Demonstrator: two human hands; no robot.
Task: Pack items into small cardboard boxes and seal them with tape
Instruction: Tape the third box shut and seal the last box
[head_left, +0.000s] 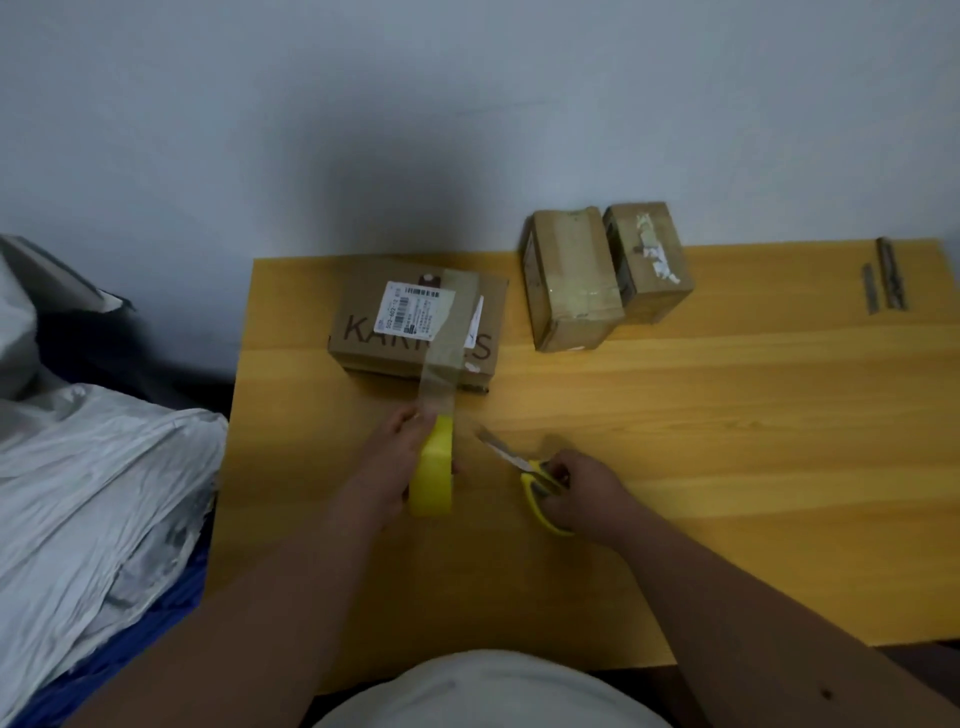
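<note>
On the yellow wooden table (727, 415): brown printed cardboard box (415, 332) beyond both hands | left hand (389, 462) grips yellow tape roll (434, 473), clear strip (441, 374) stretched onto box | right hand (576, 493) grips yellow-handled scissors (524, 467) just right of roll

Left hand (397, 457) gripping yellow tape roll (434, 475), clear strip (441, 358) stretched up over lettered box (415, 327) with white label (413, 309). Right hand (582, 493) holding scissors (524, 470), blades near strip. Two taped boxes (602, 275) touching, farther back on wooden table (727, 441).
</note>
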